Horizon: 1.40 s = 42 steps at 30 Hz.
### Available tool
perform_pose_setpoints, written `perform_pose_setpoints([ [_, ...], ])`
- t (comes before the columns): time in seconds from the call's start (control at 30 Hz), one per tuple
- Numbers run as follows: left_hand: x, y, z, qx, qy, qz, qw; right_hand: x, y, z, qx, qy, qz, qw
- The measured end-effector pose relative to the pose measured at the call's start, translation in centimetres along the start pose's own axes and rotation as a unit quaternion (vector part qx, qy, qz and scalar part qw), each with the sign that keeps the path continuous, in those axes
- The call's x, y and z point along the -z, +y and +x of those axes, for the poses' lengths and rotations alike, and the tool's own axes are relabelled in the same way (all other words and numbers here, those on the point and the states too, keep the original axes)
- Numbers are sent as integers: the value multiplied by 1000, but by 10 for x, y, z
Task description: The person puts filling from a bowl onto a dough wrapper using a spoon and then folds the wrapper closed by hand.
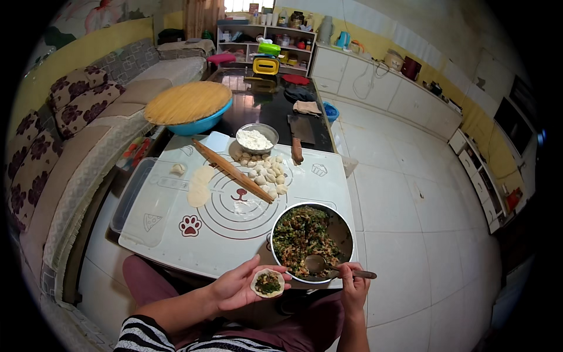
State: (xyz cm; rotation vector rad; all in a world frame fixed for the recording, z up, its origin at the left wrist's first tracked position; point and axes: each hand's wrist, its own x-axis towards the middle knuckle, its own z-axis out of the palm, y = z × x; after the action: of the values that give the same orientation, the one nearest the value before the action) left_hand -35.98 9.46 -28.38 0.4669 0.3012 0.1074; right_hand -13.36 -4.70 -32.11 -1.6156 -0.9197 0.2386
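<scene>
On the open palm and fingers of my left hand (239, 285) rests a round dough wrapper (281, 281) with a mound of chopped filling (267, 283) in its middle. My right hand (354, 286) grips the handle of a spoon (316, 263), whose bowl lies in the filling at the near side of a round pan (350, 237). Chopped green and brown filling (303, 233) covers much of the pan, and part of its right inner wall shows. Beyond, a few flat wrappers (199, 196) overlap on the printed white mat (242, 257). One folded dumpling (177, 169) sits at the mat's left.
A wooden rolling pin (233, 171) slants across the mat beside several dough pieces (268, 171). Behind stand a metal bowl of flour (256, 138) and a cleaver (301, 132). A round woven lid (189, 102) covers a blue basin (200, 125). A sofa (96, 141) runs along the left.
</scene>
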Motion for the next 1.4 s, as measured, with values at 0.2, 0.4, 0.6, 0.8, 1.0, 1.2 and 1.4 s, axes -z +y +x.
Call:
perform_pose_setpoints([
  [0.2, 2, 1, -2, -1, -5, -8, 1000, 11, -4, -21, -86, 16, 122, 989],
  [0.4, 1, -2, 0, 10, -32, -65, 997, 5, -3, -59, 26, -14, -73, 997],
  [0.6, 4, -8, 1, 27, -71, -84, 994, -40, -63, -36, 322, -120, -88, 935],
  [0.8, 7, -14, 2, 15, -102, -112, 988, -50, -65, -19, 381, -158, -74, 908],
  [1.0, 13, -16, 4, 22, -100, -88, 991, -48, -72, -14, 290, -208, -62, 932],
  [1.2, -2, -10, 2, 47, -8, -1, 999, -44, -71, -7, 214, -283, -41, 934],
  [1.4, 9, -13, 7, 39, -98, -72, 992, -42, -70, -3, 203, -319, -33, 925],
])
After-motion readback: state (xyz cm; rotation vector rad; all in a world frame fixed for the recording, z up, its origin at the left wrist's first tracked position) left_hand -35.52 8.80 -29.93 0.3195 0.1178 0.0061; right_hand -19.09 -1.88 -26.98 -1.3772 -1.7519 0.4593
